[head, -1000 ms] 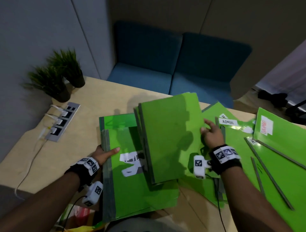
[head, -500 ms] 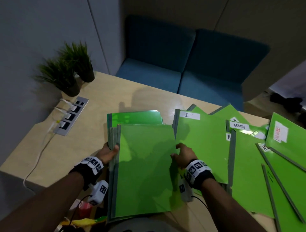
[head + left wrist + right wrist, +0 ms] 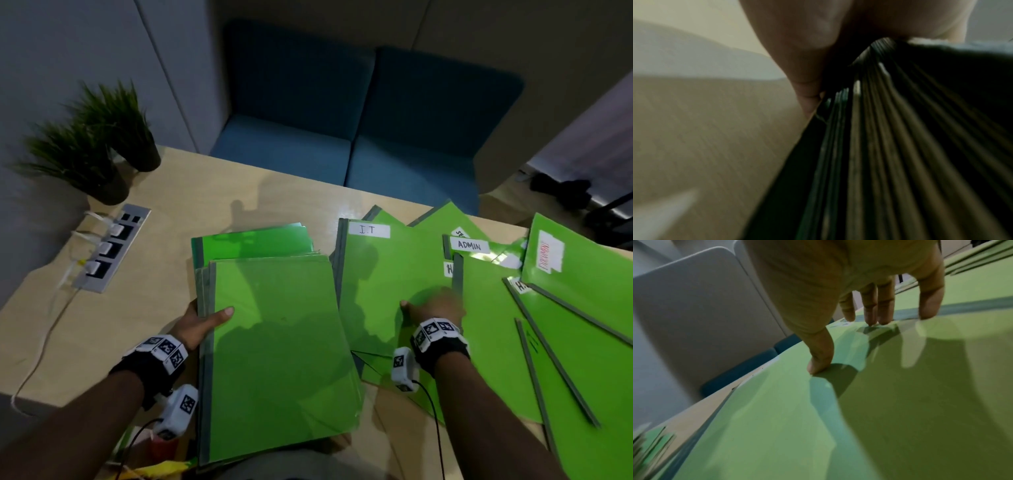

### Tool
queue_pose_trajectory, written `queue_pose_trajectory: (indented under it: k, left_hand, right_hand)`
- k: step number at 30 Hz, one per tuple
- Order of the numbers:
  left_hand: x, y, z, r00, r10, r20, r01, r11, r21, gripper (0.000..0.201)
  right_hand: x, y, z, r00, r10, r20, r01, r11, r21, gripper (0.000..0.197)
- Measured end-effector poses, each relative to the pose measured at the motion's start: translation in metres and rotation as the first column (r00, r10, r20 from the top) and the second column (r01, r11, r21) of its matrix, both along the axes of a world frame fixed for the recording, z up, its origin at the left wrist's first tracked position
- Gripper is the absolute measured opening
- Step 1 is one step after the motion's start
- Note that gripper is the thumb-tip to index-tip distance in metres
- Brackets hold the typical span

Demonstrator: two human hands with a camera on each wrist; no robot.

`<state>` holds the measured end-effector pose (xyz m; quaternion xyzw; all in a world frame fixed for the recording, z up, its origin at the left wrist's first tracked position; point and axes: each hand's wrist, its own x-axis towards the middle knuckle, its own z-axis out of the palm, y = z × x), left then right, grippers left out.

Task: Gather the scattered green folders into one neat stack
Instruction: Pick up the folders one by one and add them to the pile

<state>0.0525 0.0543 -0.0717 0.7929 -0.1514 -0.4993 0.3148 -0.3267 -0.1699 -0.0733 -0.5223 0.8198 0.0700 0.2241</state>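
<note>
Your left hand [image 3: 197,322] gripped the spine edge of the stack of flat green card folders [image 3: 277,356] on the pale wooden surface [image 3: 171,192], thumb lying on the top cover; the fingers beneath were hidden, and the left wrist view [image 3: 809,68] showed only a blurred fan of dark folder edges [image 3: 890,154]. Your right hand [image 3: 435,306] rested with its fingers spread and nearly straight, their tips pressing the green folder labelled I.T [image 3: 383,284], gripping nothing [image 3: 865,296]. The scattered green folders [image 3: 513,342] at the right overlapped, several labels partly covered and the farthest ones cut off by the frame edge. Half a second earlier your right hand was at the stack's right edge; it had since shifted right onto the I.T folder, while your left hand kept its hold.
</note>
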Motion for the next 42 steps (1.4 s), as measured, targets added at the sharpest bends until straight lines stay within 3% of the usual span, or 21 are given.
queue_pose_trajectory:
  k: [3, 6, 9, 11, 16, 20, 24, 27, 31, 33, 37, 40, 42]
  left_hand:
    - [0.0, 0.001, 0.004, 1.0, -0.015, 0.003, 0.015, 1.0, 0.009, 0.108]
    - [0.003, 0.002, 0.005, 0.999, -0.037, 0.03, 0.036, 0.999, 0.031, 0.12]
    - [0.001, 0.002, 0.007, 0.998, -0.057, 0.035, 0.054, 0.996, 0.065, 0.127]
    - [-0.001, 0.002, 0.009, 0.999, -0.045, 0.025, 0.043, 0.997, 0.062, 0.119]
    - [-0.006, 0.0, 0.009, 1.0, 0.008, 0.004, -0.008, 1.0, 0.022, 0.089]
    - [-0.01, 0.0, 0.008, 1.0, 0.021, 0.006, -0.021, 1.0, 0.008, 0.082]
    - [-0.012, -0.002, 0.008, 1.0, 0.028, 0.015, -0.027, 1.0, -0.011, 0.073]
    - [-0.011, -0.002, 0.006, 0.999, 0.033, 0.012, -0.032, 0.999, -0.016, 0.074]
    - [-0.012, -0.003, 0.004, 0.998, 0.057, 0.008, -0.057, 0.998, -0.01, 0.076]
    - [-0.014, -0.003, 0.005, 0.998, 0.063, 0.014, -0.062, 0.998, -0.009, 0.075]
    - [-0.014, -0.003, 0.006, 0.998, 0.066, 0.024, -0.066, 0.998, -0.004, 0.08]
    - [-0.014, -0.004, 0.006, 0.996, 0.089, 0.018, -0.09, 0.996, 0.002, 0.079]
    - [-0.014, -0.003, 0.008, 0.997, 0.08, 0.011, -0.08, 0.997, 0.009, 0.083]
  right_hand:
    - [-0.004, -0.008, -0.003, 0.986, -0.091, 0.139, 0.089, 0.996, 0.022, 0.103]
    - [-0.004, -0.007, -0.001, 0.99, -0.117, 0.077, 0.115, 0.993, 0.033, 0.093]
    - [-0.004, 0.001, 0.0, 0.993, -0.099, 0.061, 0.098, 0.995, 0.025, 0.097]
    - [-0.008, 0.004, 0.0, 0.993, -0.095, 0.07, 0.095, 0.995, 0.007, 0.097]
    - [-0.034, 0.0, 0.006, 0.951, -0.119, 0.287, 0.129, 0.991, -0.018, 0.081]
    - [-0.048, 0.002, 0.01, 0.923, -0.073, 0.378, 0.09, 0.995, -0.029, 0.069]
    - [-0.067, 0.007, 0.01, 0.844, -0.15, 0.515, 0.189, 0.982, -0.024, 0.059]
    - [-0.074, 0.01, 0.014, 0.819, -0.177, 0.546, 0.197, 0.98, 0.023, 0.06]
    - [-0.06, 0.008, 0.017, 0.908, -0.096, 0.407, 0.073, 0.995, 0.071, 0.073]
    - [-0.048, 0.007, 0.018, 0.918, -0.111, 0.382, 0.09, 0.993, 0.073, 0.082]
    - [-0.037, 0.008, 0.02, 0.84, -0.199, 0.504, 0.231, 0.973, -0.001, 0.076]
    - [-0.033, 0.006, 0.029, 0.799, -0.086, 0.596, 0.204, 0.97, -0.134, 0.06]
    - [-0.032, 0.003, 0.043, 0.724, -0.046, 0.689, 0.241, 0.952, -0.19, 0.055]
